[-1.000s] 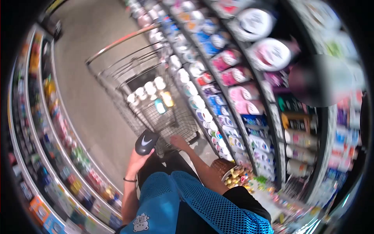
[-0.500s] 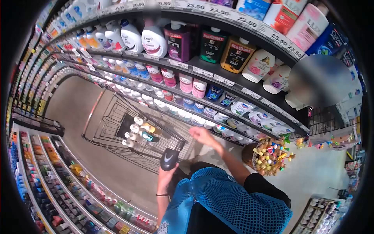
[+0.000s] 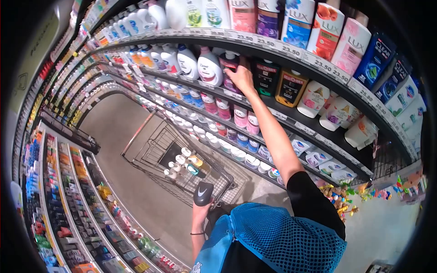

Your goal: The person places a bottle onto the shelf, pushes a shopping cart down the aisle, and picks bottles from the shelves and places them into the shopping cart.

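Note:
On the middle shelf, my right hand (image 3: 240, 78) is wrapped round a purple pump bottle (image 3: 229, 68) with a dark and red label. Its lower part shows below my fingers, still in the shelf row. A white Dove bottle (image 3: 209, 68) stands to its left, and a dark green pump bottle (image 3: 266, 78) and an amber one (image 3: 290, 88) to its right. Low at my side, my left hand (image 3: 200, 212) is closed at a black rounded object (image 3: 203, 193) with a white swoosh, whose kind I cannot make out; the fingers are mostly hidden.
A wire shopping cart (image 3: 136, 157) stands on the floor along the shelf, with several bottles (image 3: 184, 160) lying in it. Shelves of small goods (image 3: 82, 218) line the left side. Lux bottles (image 3: 298, 20) fill the upper shelf. Small colourful toys (image 3: 339, 200) hang at the right.
My right hand has risen from above the cart to the shelf and taken hold of the purple bottle. My left hand stays low with the black object. The view has shifted.

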